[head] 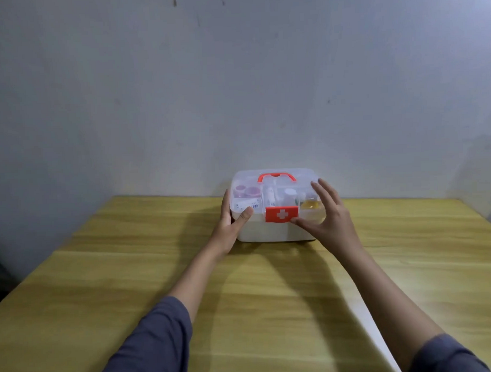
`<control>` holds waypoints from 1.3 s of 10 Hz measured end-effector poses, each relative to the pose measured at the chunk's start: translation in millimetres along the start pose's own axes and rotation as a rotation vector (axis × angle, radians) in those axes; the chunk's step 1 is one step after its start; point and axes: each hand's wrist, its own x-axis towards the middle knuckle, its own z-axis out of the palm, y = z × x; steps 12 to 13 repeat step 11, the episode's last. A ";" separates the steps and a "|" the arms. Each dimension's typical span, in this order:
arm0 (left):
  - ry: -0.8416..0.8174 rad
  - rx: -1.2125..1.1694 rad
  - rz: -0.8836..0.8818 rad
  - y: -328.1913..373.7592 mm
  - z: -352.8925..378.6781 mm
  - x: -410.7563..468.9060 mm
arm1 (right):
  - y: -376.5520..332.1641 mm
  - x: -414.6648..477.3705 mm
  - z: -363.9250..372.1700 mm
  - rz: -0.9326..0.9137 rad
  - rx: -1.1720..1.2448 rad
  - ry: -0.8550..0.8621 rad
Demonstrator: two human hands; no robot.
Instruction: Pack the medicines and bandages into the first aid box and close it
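Note:
A white first aid box (pixel 271 231) with a clear lid stands at the far middle of the table, lid down. Its red latch with a white cross (pixel 281 214) lies flat on the front, and a red handle (pixel 276 177) sits on top. Through the lid I see pink-capped jars (pixel 246 190), a white tube and a small yellow bottle (pixel 310 203). My left hand (pixel 231 224) cups the box's left front corner, thumb on the lid edge. My right hand (pixel 327 212) rests spread on the right front of the lid, thumb beside the latch.
The box sits on a yellow wooden table (pixel 130 273) close to a pale grey wall (pixel 235 88). A white strip (pixel 369 329) runs along the table under my right forearm. Nothing else lies on the tabletop.

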 end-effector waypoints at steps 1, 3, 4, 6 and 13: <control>-0.037 0.002 -0.016 -0.4 18.1 13.3 | 13.6 -1.1 -7.4 0.086 0.058 0.039; -0.117 0.022 -0.057 -2.5 34.1 38.8 | 37.4 2.1 -6.4 0.194 0.074 0.122; -0.116 0.009 -0.070 -2.0 40.0 47.5 | 46.0 4.3 -4.0 0.214 0.081 0.146; -0.109 0.013 -0.047 -5.8 47.0 58.5 | 53.3 16.7 -5.8 0.234 0.098 0.105; -0.131 0.403 -0.324 14.1 42.3 -3.7 | 28.1 -34.2 -31.2 0.498 -0.011 -0.286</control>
